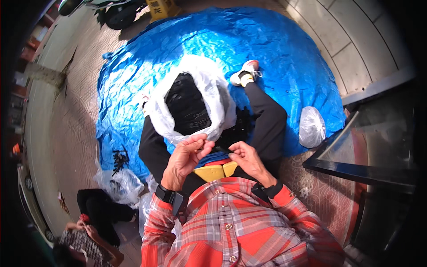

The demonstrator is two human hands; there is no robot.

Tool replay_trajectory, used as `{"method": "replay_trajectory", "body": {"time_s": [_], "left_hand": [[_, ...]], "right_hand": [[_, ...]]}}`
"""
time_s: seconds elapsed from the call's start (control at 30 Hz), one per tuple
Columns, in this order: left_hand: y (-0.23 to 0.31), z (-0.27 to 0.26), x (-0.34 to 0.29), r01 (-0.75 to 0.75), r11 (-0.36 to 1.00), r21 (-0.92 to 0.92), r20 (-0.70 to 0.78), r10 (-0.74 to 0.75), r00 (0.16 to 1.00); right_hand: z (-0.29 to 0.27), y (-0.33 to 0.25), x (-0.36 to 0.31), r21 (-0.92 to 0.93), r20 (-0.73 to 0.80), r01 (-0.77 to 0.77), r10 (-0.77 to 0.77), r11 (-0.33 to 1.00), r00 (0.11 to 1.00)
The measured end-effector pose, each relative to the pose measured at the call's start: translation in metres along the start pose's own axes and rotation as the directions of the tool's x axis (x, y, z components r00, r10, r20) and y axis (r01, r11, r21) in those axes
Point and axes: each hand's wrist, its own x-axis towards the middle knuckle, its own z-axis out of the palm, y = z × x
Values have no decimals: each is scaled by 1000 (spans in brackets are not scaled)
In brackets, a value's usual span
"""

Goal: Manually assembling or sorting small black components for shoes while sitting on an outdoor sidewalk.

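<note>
My left hand (188, 156) is closed in a pinch at the near rim of a large white plastic bag (218, 95). A mass of thin black pieces (187, 107) fills the bag, which stands open between my legs. To the right, my right hand (250, 163) also has thumb and fingers pinched together; whatever either hand holds is too small to make out. More black pieces (241, 127) lie in shade between the bag and my right leg. Below my hands, a yellow padded object (210, 172) rests in front of my waist.
A wrinkled blue tarp (284, 53) spreads under the bag and my feet. At right are a tied white bag (312, 127) and a dark-framed glass panel (351, 169). Clear plastic bags (119, 186) and loose black pieces (120, 160) lie at left, near another person (95, 236).
</note>
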Motion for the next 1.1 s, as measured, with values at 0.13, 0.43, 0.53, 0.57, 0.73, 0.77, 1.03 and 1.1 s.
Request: {"method": "replay_trajectory", "body": {"time_s": [0.13,0.43,0.53,0.57,0.73,0.77,1.03,1.1], "left_hand": [[-13,-5,-32,-27,999,-35,-120,23,993],[-19,-18,-68,-176,984,-10,-13,176,984],[-22,-23,-68,-200,978,58,1,200,980],[-22,-24,-68,-200,978,55,4,200,980],[-18,-13,-68,-181,983,27,14,180,983],[-19,-15,-67,-180,983,28,15,180,984],[-26,-13,-63,-176,982,67,89,169,982],[-25,-1,-67,-208,976,65,14,208,978]], "right_hand": [[4,-24,2,15,19,-43,42,999,999],[36,-48,6,30,107,-49,45,998,993],[39,-51,4,1,106,-17,17,1000,994],[38,-53,3,-12,104,-15,16,1000,994],[39,-60,-4,-5,94,-21,22,1000,995],[39,-58,-5,20,99,-4,2,1000,995],[40,-63,-3,89,137,-20,8,996,991],[41,-64,-3,145,172,-56,30,988,985]]}}
